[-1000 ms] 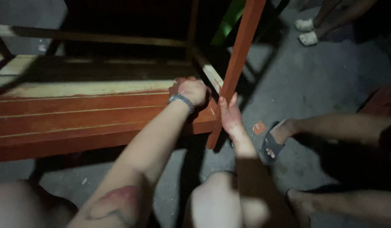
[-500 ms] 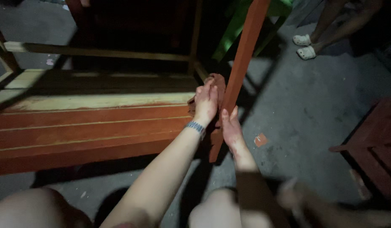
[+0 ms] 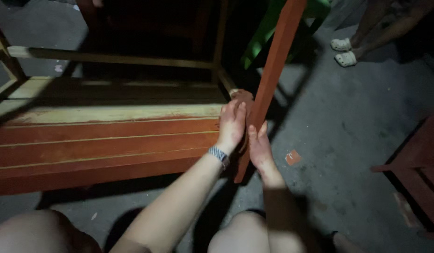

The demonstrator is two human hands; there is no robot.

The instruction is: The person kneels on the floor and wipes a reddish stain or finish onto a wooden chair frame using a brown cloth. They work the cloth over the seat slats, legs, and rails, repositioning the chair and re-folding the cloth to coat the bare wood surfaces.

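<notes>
A dim workshop with a grey concrete floor (image 3: 348,154), lit unevenly, and most of it taken up by a half-painted wooden bench frame lying on its side (image 3: 104,145), its nearer slats reddish-brown and the farther ones bare pale wood. The work centres on the long reddish-brown painted wooden leg (image 3: 273,75) that runs slantwise up from the floor past the frame's corner. The left hand (image 3: 232,124) lies flat with fingers stretched out, pressed against the frame's end just left of the leg, a small reddish-brown rag or pad (image 3: 242,96) at its fingertips; whether it grips that pad I cannot tell. The right hand (image 3: 260,145) sits just below, fingers extended along the leg's lower stretch, bracing rather than clenched. This looks like the staining or wiping step at the corner joint; I'd judge the next move wants the leg held steady while the pad works along it. Right of the fingers a small reddish chip (image 3: 293,157) lies on the floor; farther off, another person's feet in pale sandals (image 3: 343,51), a green plastic piece (image 3: 264,37), and another reddish wooden piece (image 3: 414,173).
</notes>
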